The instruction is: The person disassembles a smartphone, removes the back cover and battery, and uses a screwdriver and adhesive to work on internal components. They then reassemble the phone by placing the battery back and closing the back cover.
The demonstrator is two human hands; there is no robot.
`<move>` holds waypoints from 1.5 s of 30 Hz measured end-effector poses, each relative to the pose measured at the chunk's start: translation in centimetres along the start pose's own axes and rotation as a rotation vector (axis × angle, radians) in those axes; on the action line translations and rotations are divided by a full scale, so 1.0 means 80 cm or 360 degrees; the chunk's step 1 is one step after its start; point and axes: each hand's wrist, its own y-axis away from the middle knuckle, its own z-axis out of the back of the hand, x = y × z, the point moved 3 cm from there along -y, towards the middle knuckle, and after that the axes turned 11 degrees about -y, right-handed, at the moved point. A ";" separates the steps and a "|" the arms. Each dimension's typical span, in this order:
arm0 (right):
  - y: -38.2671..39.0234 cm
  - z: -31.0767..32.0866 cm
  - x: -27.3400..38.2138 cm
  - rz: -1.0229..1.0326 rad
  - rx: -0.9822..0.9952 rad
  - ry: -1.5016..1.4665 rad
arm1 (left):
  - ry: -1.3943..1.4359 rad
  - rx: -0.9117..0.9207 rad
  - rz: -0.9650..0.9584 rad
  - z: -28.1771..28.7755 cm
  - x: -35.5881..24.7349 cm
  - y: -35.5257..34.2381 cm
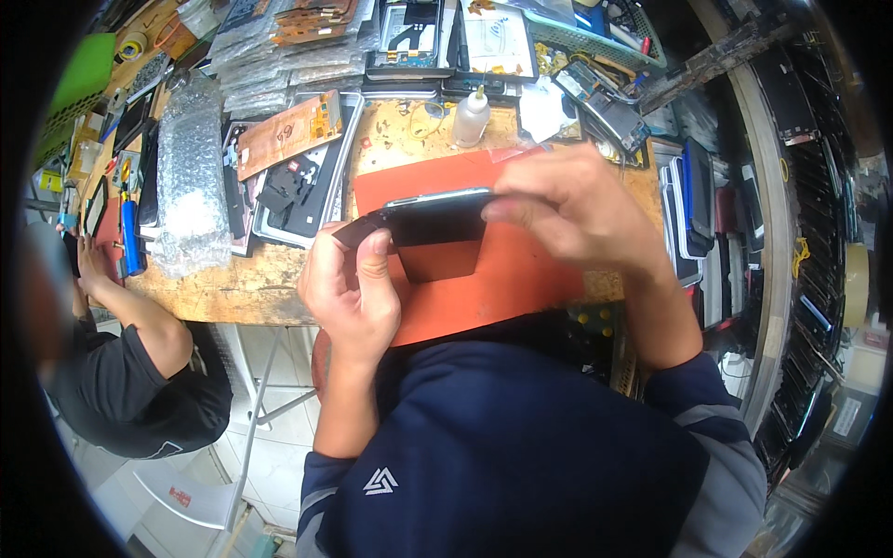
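Observation:
Tilted on its edge above an orange-red mat [530,265] is a dark, flat phone or small tablet [437,221] with a silvery rim. My left hand [349,293] grips its left end, thumb on the near side and fingers mostly hidden behind. At the right end, my right hand [586,209] is closed in a pinch, thumb and fingertips against the device's edge. The device casts a dark shadow or reflection on the mat below. A bit of clear film shows on the mat's far edge, behind my right hand.
Beyond the mat stands a clear squeeze bottle [472,119]. Bubble wrap [191,177], a copper-coloured panel [290,135] and opened devices crowd the wooden bench [251,290]. At the left sits another person [139,372]. Upright tablets [688,200] line the right side.

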 end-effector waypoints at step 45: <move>0.016 -0.012 -0.019 -0.0262 0.0189 -0.0129 | 0.0082 0.0019 0.0169 -0.007 0.022 0.030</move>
